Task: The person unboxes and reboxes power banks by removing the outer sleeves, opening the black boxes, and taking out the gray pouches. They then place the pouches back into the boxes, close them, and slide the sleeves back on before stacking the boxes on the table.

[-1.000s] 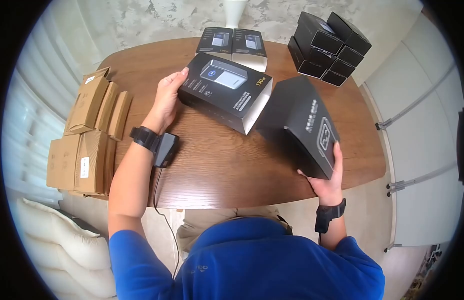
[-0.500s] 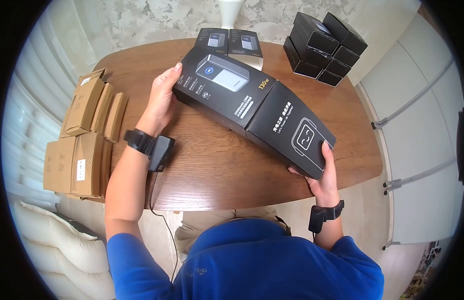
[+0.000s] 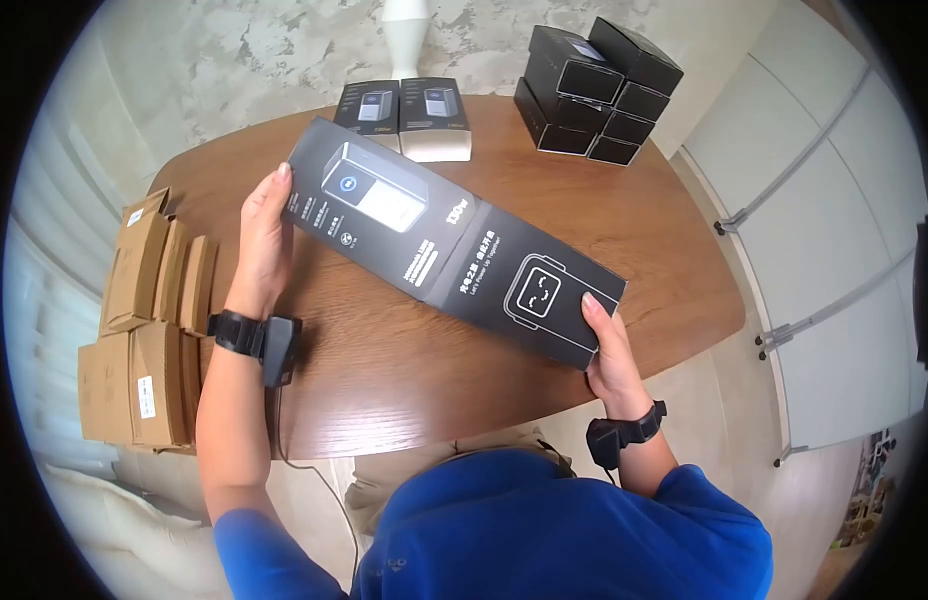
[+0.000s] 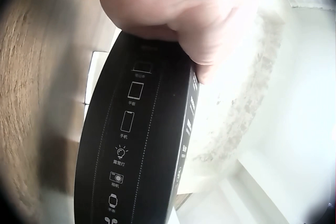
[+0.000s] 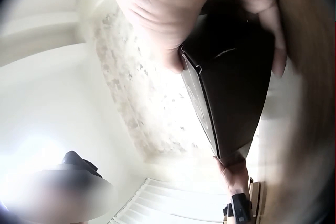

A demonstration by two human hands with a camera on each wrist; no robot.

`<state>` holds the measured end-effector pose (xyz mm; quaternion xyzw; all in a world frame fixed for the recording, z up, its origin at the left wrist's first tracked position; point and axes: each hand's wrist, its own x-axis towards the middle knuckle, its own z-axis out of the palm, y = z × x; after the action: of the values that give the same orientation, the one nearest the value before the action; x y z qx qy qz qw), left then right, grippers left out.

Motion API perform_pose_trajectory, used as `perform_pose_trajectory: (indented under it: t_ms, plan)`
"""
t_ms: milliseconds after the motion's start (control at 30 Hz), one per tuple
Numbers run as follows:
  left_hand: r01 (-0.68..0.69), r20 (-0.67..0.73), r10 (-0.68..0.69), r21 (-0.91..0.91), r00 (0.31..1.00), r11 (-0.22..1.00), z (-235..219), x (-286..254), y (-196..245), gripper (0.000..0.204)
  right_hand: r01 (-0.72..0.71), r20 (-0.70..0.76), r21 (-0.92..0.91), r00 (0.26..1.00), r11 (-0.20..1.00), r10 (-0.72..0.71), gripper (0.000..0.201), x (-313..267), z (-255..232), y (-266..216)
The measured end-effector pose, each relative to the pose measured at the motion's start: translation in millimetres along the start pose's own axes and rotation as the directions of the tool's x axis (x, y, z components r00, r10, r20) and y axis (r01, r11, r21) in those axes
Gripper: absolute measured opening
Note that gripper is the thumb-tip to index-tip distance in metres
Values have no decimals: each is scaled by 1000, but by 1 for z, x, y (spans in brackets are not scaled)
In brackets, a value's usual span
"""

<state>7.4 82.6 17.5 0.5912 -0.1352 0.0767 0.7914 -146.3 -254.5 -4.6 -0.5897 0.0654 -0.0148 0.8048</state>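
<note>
A black printed sleeve (image 3: 369, 205) with a "130W" mark meets a black box (image 3: 534, 290) bearing a smiling face drawing, end to end above the table. My left hand (image 3: 267, 240) grips the sleeve's far left end, thumb on the printed face; in the left wrist view that hand (image 4: 178, 8) holds the end of the sleeve (image 4: 131, 129), whose side shows small icons. My right hand (image 3: 612, 350) grips the box's right end, thumb on top. The right wrist view shows this hand (image 5: 210, 8) with thumb and fingers on opposite sides of the box (image 5: 236, 87).
Two printed boxes (image 3: 434, 105) stand at the table's back edge before a white vase (image 3: 406, 35). Several black boxes (image 3: 594, 95) are stacked at the back right. Brown cartons (image 3: 134, 270) are piled at the left. A cable (image 3: 319, 475) hangs from the left wrist device.
The sleeve and box, apart and angled a second ago, came together end to end. Both hands, still gripping them, have since shifted left in the head view, and the surroundings have shifted too.
</note>
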Motion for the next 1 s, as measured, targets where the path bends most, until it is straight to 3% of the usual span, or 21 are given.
perform_pose_trajectory:
  t_ms: [400,467,667,867,1000]
  plan:
    - [45,-61,-45,9,997,999,24,-10,-3,30,-1,-27,60,1000,998,2,57,-5,-6,4]
    - [35,-44,-33,41,998,999,24,-11,-10,31,61,-51,51,997,997,-58,56,-6,-3,5]
    - [21,9,-21,59,1000,998,14,-8,-19,33,62,7,-20,998,998,-62,55,-9,-5,6]
    - [50,-16,-49,31,999,998,32,-17,-13,30,27,54,32,998,999,-29,57,-6,-9,5]
    - [92,78,-90,-20,993,996,61,-35,-15,30,27,57,5,998,1000,-28,62,-1,-5,15]
